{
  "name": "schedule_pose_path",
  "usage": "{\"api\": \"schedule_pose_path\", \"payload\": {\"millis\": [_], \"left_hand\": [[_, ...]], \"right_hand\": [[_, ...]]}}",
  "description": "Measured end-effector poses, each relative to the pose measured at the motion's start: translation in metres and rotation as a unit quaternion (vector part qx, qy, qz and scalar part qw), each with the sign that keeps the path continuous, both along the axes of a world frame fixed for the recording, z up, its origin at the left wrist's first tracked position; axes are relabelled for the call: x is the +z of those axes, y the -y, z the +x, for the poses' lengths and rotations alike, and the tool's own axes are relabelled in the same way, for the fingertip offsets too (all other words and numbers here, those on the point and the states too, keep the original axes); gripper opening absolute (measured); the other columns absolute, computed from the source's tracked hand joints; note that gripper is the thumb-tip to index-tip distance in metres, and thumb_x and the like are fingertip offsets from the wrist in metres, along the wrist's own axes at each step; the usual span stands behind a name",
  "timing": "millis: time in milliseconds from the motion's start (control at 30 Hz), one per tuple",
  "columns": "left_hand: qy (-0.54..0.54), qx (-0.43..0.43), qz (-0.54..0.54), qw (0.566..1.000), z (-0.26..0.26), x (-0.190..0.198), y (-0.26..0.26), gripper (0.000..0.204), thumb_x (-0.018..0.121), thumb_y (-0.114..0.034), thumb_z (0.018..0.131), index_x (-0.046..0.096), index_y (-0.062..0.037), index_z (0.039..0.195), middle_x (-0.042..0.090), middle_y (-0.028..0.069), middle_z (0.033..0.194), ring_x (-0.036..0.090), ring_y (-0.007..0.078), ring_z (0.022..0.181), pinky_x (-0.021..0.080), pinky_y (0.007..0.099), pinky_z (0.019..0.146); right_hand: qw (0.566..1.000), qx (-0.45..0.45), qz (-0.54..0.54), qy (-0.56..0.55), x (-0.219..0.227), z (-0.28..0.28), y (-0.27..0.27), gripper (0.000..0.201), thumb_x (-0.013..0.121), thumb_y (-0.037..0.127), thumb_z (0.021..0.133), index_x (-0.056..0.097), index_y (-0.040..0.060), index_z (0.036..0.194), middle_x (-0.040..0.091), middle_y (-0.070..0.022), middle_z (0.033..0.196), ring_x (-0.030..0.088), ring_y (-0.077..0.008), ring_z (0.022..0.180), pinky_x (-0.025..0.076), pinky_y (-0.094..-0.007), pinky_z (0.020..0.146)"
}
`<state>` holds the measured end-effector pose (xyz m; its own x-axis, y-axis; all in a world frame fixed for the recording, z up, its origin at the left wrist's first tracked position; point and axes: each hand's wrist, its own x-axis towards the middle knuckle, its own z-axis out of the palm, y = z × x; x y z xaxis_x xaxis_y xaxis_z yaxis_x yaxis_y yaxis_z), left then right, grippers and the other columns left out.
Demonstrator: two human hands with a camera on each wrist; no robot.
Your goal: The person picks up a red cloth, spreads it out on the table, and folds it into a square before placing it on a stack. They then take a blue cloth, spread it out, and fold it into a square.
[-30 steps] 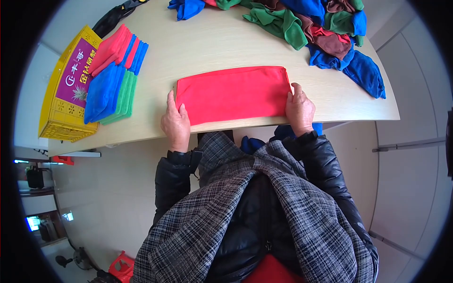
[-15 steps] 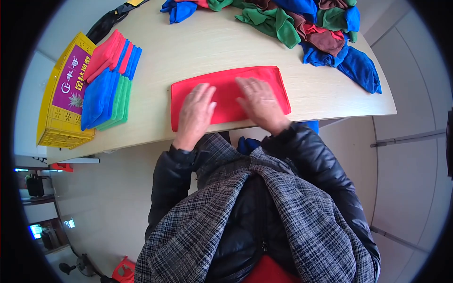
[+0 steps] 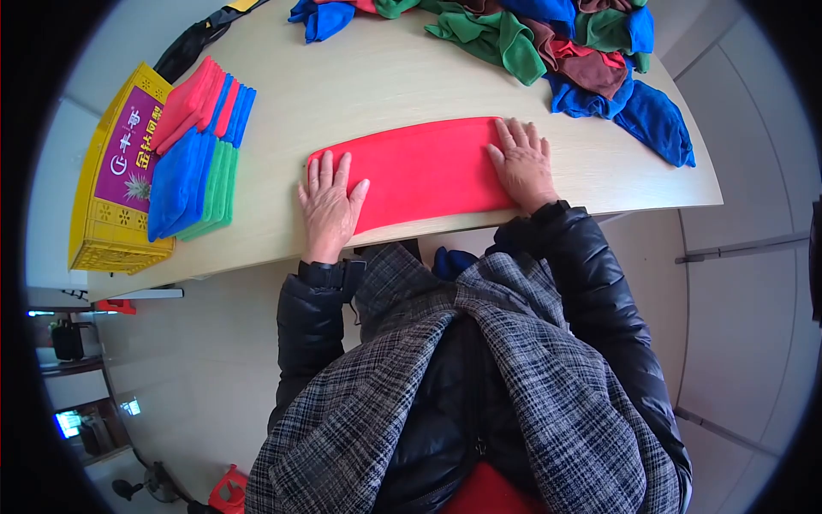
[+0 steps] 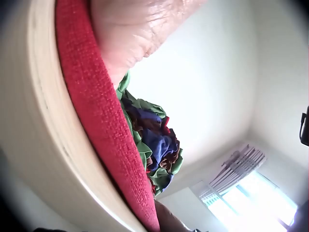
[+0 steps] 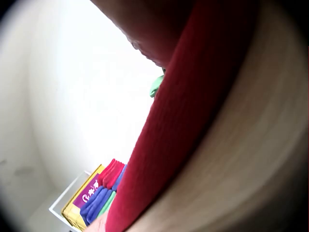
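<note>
Head view: 2 hands (image 3: 428,190) flat on smooth, red, oblong cloth (image 3: 428,171)

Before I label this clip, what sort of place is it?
Probably a small workroom or home: a table with a heap of loose cloths, neatly folded cloths, and a yellow crate.

Has moved the left hand (image 3: 332,210) outward from nearer the middle of the red cloth (image 3: 419,176), where half a second ago it lay slanted inward, and set it on the left end, fingers spread. Has likewise shifted the right hand (image 3: 524,170) out to the right end, leaving the middle uncovered. Has changed, since a second ago, from holding both side edges to resting palms down on top.
</note>
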<state>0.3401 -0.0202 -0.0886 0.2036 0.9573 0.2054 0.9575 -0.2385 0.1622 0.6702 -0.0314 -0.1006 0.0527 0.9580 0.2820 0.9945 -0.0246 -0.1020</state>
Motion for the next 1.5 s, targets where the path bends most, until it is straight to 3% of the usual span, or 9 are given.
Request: {"api": "schedule_pose_path", "payload": {"millis": [100,167,267,433,833,967,1033,1233,1500], "left_hand": [[-0.055,0.007,0.032,0.998,0.006,0.005,0.005,0.061,0.05,-0.043,0.103,0.042,-0.0101,0.153,0.029,0.0144,0.164,0.023,0.0348,0.152,0.013,0.0585,0.123],[-0.084,0.011,0.041,0.996,0.019,0.006,0.014,0.061,0.051,-0.041,0.102,0.041,-0.008,0.153,0.03,0.0148,0.164,0.024,0.0346,0.152,0.013,0.0585,0.123],[-0.033,-0.112,-0.005,0.993,0.062,0.018,0.03,0.059,0.053,-0.032,0.102,0.041,-0.0033,0.152,0.033,0.0153,0.162,0.026,0.0336,0.152,0.013,0.059,0.123],[0.0,-0.138,0.021,0.99,0.065,0.001,0.038,0.056,0.051,-0.028,0.102,0.041,-0.0038,0.152,0.036,0.0143,0.16,0.026,0.0325,0.152,0.013,0.058,0.123],[-0.022,0.044,0.035,0.998,-0.039,-0.009,0.037,0.053,0.048,-0.026,0.103,0.042,-0.0038,0.151,0.038,0.0153,0.159,0.026,0.0326,0.151,0.01,0.056,0.124],[-0.128,0.104,0.035,0.986,-0.043,0.007,0.029,0.048,0.045,-0.025,0.104,0.046,-0.0048,0.148,0.041,0.013,0.158,0.03,0.0305,0.15,0.015,0.0549,0.123],[-0.093,0.025,0.094,0.991,-0.02,0.012,0.022,0.048,0.049,-0.025,0.102,0.051,-0.0034,0.145,0.046,0.0169,0.153,0.031,0.0323,0.149,0.013,0.0558,0.123],[0.035,-0.198,0.025,0.979,0.044,-0.005,-0.006,0.052,0.05,-0.032,0.102,0.049,-0.0064,0.148,0.039,0.0142,0.159,0.031,0.0318,0.149,0.016,0.0558,0.122],[-0.028,-0.055,0.045,0.997,0.001,-0.018,-0.021,0.06,0.047,-0.044,0.104,0.04,-0.0129,0.154,0.032,0.0118,0.162,0.03,0.0348,0.148,0.02,0.0599,0.119]], "right_hand": [[0.998,-0.021,0.019,0.052,0.011,-0.009,0.011,0.062,0.053,0.041,0.1,0.041,0.0109,0.153,0.039,-0.0143,0.159,0.031,-0.0385,0.148,0.024,-0.0564,0.119],[0.997,0.07,0.032,0.016,0.022,-0.046,0.022,0.063,0.056,0.037,0.098,0.041,0.0089,0.152,0.04,-0.015,0.157,0.032,-0.0392,0.147,0.024,-0.0561,0.119],[0.988,0.144,0.006,-0.061,0.02,-0.098,0.034,0.061,0.057,0.033,0.098,0.042,0.0078,0.151,0.041,-0.0144,0.156,0.032,-0.0386,0.147,0.024,-0.0557,0.12],[0.987,0.156,-0.021,-0.046,0.013,-0.101,0.043,0.058,0.055,0.029,0.099,0.042,0.0072,0.151,0.041,-0.0139,0.156,0.032,-0.0378,0.147,0.024,-0.0551,0.12],[1.0,0.002,0.007,0.02,0.007,0.007,0.057,0.055,0.052,0.021,0.1,0.04,0.008,0.152,0.041,-0.0141,0.156,0.032,-0.0354,0.148,0.024,-0.0539,0.12],[0.996,-0.015,-0.005,0.088,0.024,0.008,0.048,0.056,0.051,0.022,0.1,0.038,0.0083,0.153,0.041,-0.0143,0.156,0.033,-0.0357,0.148,0.024,-0.0541,0.12],[0.999,0.032,-0.008,0.043,0.028,-0.007,0.041,0.056,0.051,0.025,0.101,0.038,0.0081,0.153,0.041,-0.0145,0.156,0.033,-0.036,0.147,0.024,-0.0544,0.12],[0.982,0.179,-0.033,-0.041,0.024,-0.098,0.012,0.06,0.049,0.042,0.103,0.04,0.0112,0.153,0.04,-0.0128,0.158,0.03,-0.0365,0.149,0.022,-0.0538,0.121],[0.994,0.109,-0.011,-0.017,0.004,-0.062,-0.005,0.064,0.045,0.05,0.103,0.04,0.0134,0.155,0.037,-0.0122,0.16,0.028,-0.0365,0.15,0.02,-0.0542,0.122]]}}
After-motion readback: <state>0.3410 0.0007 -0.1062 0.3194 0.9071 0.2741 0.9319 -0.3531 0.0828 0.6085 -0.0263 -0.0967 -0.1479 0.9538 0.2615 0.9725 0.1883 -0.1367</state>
